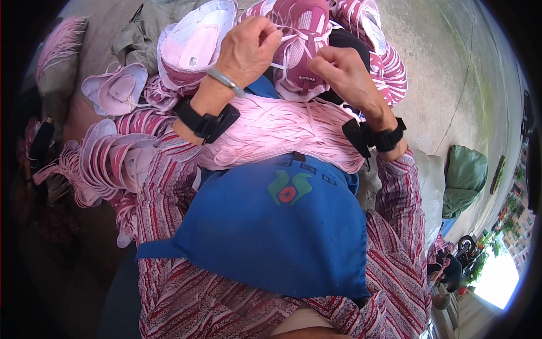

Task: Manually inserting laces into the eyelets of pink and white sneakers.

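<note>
A mauve and pink shoe upper (302, 85) lies in front of me, toe pointing away, with a pale pink shoelace (294, 37) threaded partly through it. At its left side my left hand (251, 48) is closed, thumb and fingers pinching one stretch of the lace. My right hand (341, 70), closed at the shoe's right side, pinches another stretch. The lace runs taut across the upper between them. A thick bundle of loose pink laces (276, 127) rests on my lap over a blue apron (271, 220), just below the shoe.
Stacks of similar uppers (107, 152) lie to my left, and more uppers (389, 73) sit at the far right. A pale-lined upper (195, 45) stands beside my left hand. Grey-green cloth (138, 42) lies on the concrete floor (432, 73). A green bag (466, 175) is at right.
</note>
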Demonstrator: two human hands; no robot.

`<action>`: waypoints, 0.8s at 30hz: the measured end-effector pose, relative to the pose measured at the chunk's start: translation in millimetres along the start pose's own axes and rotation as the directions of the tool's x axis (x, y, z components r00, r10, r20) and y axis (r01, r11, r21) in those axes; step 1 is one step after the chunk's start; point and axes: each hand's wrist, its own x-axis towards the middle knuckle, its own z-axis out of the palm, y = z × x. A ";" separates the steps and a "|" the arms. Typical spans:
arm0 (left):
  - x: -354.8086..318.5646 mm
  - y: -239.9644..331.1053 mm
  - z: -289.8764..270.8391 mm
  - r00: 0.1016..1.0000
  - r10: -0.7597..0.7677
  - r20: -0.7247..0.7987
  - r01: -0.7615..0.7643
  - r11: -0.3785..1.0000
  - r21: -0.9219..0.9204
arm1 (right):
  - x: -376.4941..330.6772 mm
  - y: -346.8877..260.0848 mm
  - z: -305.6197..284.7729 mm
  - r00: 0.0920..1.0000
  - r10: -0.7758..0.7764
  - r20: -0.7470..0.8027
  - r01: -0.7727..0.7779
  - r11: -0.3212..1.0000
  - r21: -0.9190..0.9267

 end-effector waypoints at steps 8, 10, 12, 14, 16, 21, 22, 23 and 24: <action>-6.1 34.6 30.9 0.632 -0.180 0.754 0.770 0.031 -0.638 | -67.0 -60.3 50.5 0.691 -0.505 0.517 0.277 0.846 0.455; -4.5 41.4 35.6 0.650 -0.305 0.696 0.759 0.211 -0.616 | -78.8 -56.2 33.5 0.756 -0.394 0.522 0.150 0.882 0.447; -13.8 54.6 30.3 0.743 -0.282 0.607 0.646 0.538 -0.541 | -84.3 -39.1 15.1 0.961 -0.207 0.184 0.066 0.816 0.574; -35.3 78.6 20.2 0.861 0.019 0.509 0.287 0.808 -0.515 | -85.8 -13.6 -14.2 0.900 0.374 0.223 -0.399 0.502 0.767; -54.3 110.3 16.4 0.827 0.469 0.309 -0.169 0.733 -0.659 | -80.3 10.9 -11.1 0.890 0.378 0.254 -0.352 0.218 0.910; -78.7 174.0 23.3 0.344 0.643 0.684 -0.027 0.735 -0.677 | -57.2 26.2 24.0 0.950 0.172 0.259 -0.272 0.056 0.961; -74.7 172.1 22.0 0.310 0.633 0.709 -0.070 0.759 -0.647 | -55.8 18.2 21.4 0.974 0.087 0.210 -0.213 0.025 0.977; -71.8 164.2 17.5 0.276 0.590 0.759 0.083 0.772 -0.630 | -63.6 6.6 10.8 0.972 0.126 0.197 -0.217 0.177 0.960; -70.1 148.3 7.8 0.227 0.544 0.807 0.230 0.776 -0.588 | -74.9 -5.1 -5.9 0.978 0.111 0.177 -0.202 0.289 0.936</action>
